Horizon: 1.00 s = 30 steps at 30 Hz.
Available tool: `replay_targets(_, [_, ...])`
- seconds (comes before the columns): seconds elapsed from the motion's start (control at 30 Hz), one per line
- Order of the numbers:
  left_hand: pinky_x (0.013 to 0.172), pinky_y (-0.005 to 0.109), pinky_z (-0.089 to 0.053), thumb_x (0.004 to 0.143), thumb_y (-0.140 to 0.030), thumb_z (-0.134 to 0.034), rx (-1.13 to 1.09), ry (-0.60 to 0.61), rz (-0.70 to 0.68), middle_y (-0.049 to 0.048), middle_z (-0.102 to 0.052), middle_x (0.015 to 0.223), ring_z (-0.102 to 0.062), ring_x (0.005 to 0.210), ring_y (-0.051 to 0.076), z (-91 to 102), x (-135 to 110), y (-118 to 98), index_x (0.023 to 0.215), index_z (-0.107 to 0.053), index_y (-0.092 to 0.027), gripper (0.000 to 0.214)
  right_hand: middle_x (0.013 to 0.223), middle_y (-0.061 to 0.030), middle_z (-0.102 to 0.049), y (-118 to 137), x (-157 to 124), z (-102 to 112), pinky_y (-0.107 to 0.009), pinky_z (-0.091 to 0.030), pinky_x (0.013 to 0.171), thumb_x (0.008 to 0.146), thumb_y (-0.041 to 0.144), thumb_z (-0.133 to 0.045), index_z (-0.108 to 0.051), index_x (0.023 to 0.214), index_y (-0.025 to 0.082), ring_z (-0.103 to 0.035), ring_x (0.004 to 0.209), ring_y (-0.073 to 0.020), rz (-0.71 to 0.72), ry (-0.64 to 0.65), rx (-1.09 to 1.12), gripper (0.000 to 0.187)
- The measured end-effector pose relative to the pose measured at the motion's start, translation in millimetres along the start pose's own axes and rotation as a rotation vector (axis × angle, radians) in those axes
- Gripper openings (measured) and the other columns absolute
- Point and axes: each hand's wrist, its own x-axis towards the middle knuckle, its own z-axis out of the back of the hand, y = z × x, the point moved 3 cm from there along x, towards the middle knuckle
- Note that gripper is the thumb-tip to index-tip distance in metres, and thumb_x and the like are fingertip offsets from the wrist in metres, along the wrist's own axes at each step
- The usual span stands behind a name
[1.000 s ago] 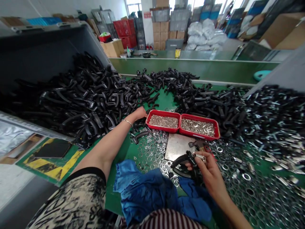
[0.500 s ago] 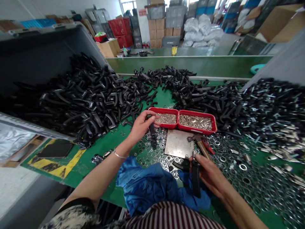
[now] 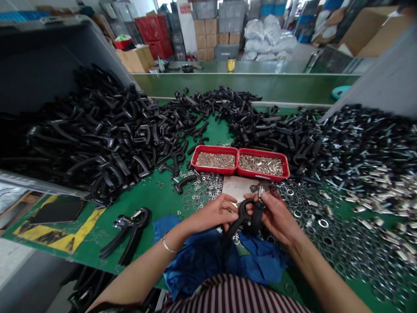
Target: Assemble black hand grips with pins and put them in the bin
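In front of my body, my right hand [image 3: 278, 217] is closed around a black plastic handle [image 3: 257, 219]. A small metal coil spring [image 3: 261, 193] stands at its top, by my thumb. My left hand [image 3: 216, 213] has its fingers bent on a second black curved handle [image 3: 233, 230] with a ring-shaped end. The two handles meet or overlap between my hands; whether they are joined I cannot tell. Below them lies a blue cloth [image 3: 195, 261]. Behind my hands is a metal plate [image 3: 233, 187], partly covered, with a hammer [image 3: 256, 188] largely hidden by my right hand.
Two red trays [image 3: 213, 168] of small metal parts stand ahead. Black handles [image 3: 130, 130] heap up at left and back. Metal rings [image 3: 352, 256] and silvery cylinders [image 3: 374, 221] spread at right. A two-legged black assembly [image 3: 130, 234] lies at left. Grey bins [image 3: 107, 48] flank the table.
My left hand has come from beside the left red tray, right and toward me, to meet my right hand. The right-hand handle has been raised. The view has shifted slightly.
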Motion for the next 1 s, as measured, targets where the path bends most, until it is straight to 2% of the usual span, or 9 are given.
replay_targets(0.1, [0.062, 0.028, -0.052, 0.087, -0.042, -0.067, -0.088, 0.072, 0.005, 0.0052, -0.067, 0.087, -0.065, 0.065, 0.014, -17.4, 12.2, 11.2, 0.123, -0.048, -0.017, 0.048, 0.108, -0.0085, -0.072, -1.1, 1.9, -11.7, -0.032, -0.059, 0.075, 0.090, 0.044, -0.066, -0.071, 0.091, 0.019, -0.069, 0.086, -0.0185, -0.004, 0.067, -0.003, 0.025])
replay_targets(0.17, [0.057, 0.024, -0.048, 0.088, -0.044, -0.065, -0.137, -0.073, -0.069, 0.0019, -0.065, 0.079, -0.059, 0.057, 0.010, -17.7, 20.5, 8.7, 0.115, -0.049, -0.017, 0.042, 0.105, -0.0061, -0.071, 3.6, 3.2, -7.0, -0.032, -0.058, 0.077, 0.090, 0.048, -0.065, -0.070, 0.087, 0.021, -0.067, 0.087, -0.0179, 0.079, 0.012, 0.037, 0.028])
replay_targets(0.23, [0.055, 0.022, -0.045, 0.091, -0.046, -0.061, -0.190, -0.284, -0.171, 0.0031, -0.067, 0.086, -0.055, 0.057, 0.008, -10.8, 27.7, -2.3, 0.109, -0.047, -0.018, 0.036, 0.098, -0.0032, -0.069, 10.8, 4.1, 4.9, -0.031, -0.056, 0.077, 0.089, 0.051, -0.065, -0.069, 0.084, 0.023, -0.065, 0.087, -0.0168, 0.184, -0.082, 0.058, 0.029])
replay_targets(0.3, [0.054, 0.021, -0.044, 0.093, -0.048, -0.057, -0.202, -0.402, -0.231, 0.0048, -0.069, 0.092, -0.055, 0.057, 0.007, -5.8, 37.3, -17.0, 0.106, -0.045, -0.019, 0.034, 0.086, -0.0006, -0.067, 16.5, 5.2, 16.4, -0.029, -0.054, 0.072, 0.088, 0.051, -0.065, -0.069, 0.087, 0.024, -0.062, 0.078, -0.0151, 0.230, -0.165, -0.021, 0.027])
replay_targets(0.4, [0.049, 0.021, -0.041, 0.095, -0.056, -0.049, -0.087, -0.355, -0.199, 0.0024, -0.069, 0.077, -0.055, 0.051, 0.009, -11.6, 59.9, -32.2, 0.104, -0.046, -0.020, 0.037, 0.079, 0.0009, -0.065, 23.8, 7.4, 23.0, -0.027, -0.049, 0.063, 0.090, 0.051, -0.062, -0.068, 0.094, 0.024, -0.057, 0.065, -0.0142, 0.250, -0.269, -0.339, 0.028])
replay_targets(0.53, [0.048, 0.025, -0.042, 0.097, -0.060, -0.040, 0.100, -0.341, -0.166, -0.0030, -0.057, 0.053, -0.054, 0.046, 0.014, -24.6, 84.3, -27.5, 0.098, -0.053, -0.019, 0.042, 0.077, -0.0010, -0.066, 40.3, 7.6, 15.5, -0.028, -0.043, 0.064, 0.092, 0.052, -0.057, -0.066, 0.089, 0.022, -0.058, 0.068, -0.0174, 0.479, -0.403, -1.018, 0.031])
replay_targets(0.67, [0.050, 0.028, -0.042, 0.098, -0.060, -0.035, 0.079, -0.327, -0.124, -0.0035, -0.055, 0.050, -0.053, 0.045, 0.016, -24.5, 89.2, -10.9, 0.099, -0.057, -0.021, 0.045, 0.081, -0.0030, -0.069, 46.3, 9.9, 12.7, -0.030, -0.044, 0.068, 0.097, 0.048, -0.049, -0.062, 0.093, 0.023, -0.063, 0.072, -0.0198, 0.514, -0.357, -1.350, 0.029])
replay_targets(0.87, [0.053, 0.029, -0.043, 0.098, -0.062, -0.033, 0.107, -0.253, -0.088, -0.0046, -0.051, 0.047, -0.052, 0.046, 0.016, -15.0, 87.0, 0.1, 0.101, -0.059, -0.020, 0.049, 0.082, -0.0041, -0.069, 47.0, 19.1, 11.1, -0.032, -0.044, 0.069, 0.100, 0.048, -0.043, -0.058, 0.090, 0.024, -0.064, 0.074, -0.0221, 0.424, -0.244, -1.488, 0.029])
replay_targets(1.0, [0.064, 0.031, -0.047, 0.097, -0.062, -0.036, 0.212, -0.299, -0.114, -0.0022, -0.056, 0.055, -0.059, 0.059, 0.019, -9.3, 89.2, 3.9, 0.096, -0.059, -0.019, 0.048, 0.080, -0.0029, -0.066, 46.2, 25.5, 6.7, -0.031, -0.043, 0.069, 0.100, 0.047, -0.042, -0.056, 0.090, 0.024, -0.063, 0.072, -0.0211, 0.403, -0.115, -1.506, 0.028])
